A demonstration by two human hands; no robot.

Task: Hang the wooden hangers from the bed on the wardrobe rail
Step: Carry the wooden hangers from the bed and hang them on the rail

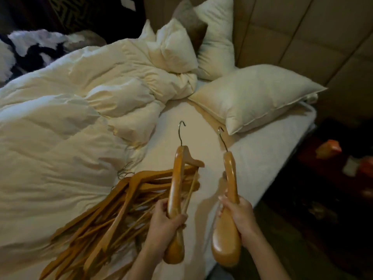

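Note:
A pile of several wooden hangers point(113, 211) lies on the bed sheet point(203, 128) beside the crumpled duvet. My left hand point(164, 218) grips a thick wooden hanger point(176, 182) by one arm, its metal hook pointing away over the sheet. My right hand point(238, 214) grips a second thick wooden hanger point(229, 235) the same way, hook toward the pillow. Both held hangers are lifted above the bed, apart from each other. No wardrobe rail is in view.
A white duvet point(66, 126) covers the left of the bed. Pillows point(254, 98) lie at the padded headboard point(302, 37). The bed's right edge drops to a dark floor with small orange and white items point(329, 148). Clothes point(34, 45) lie far left.

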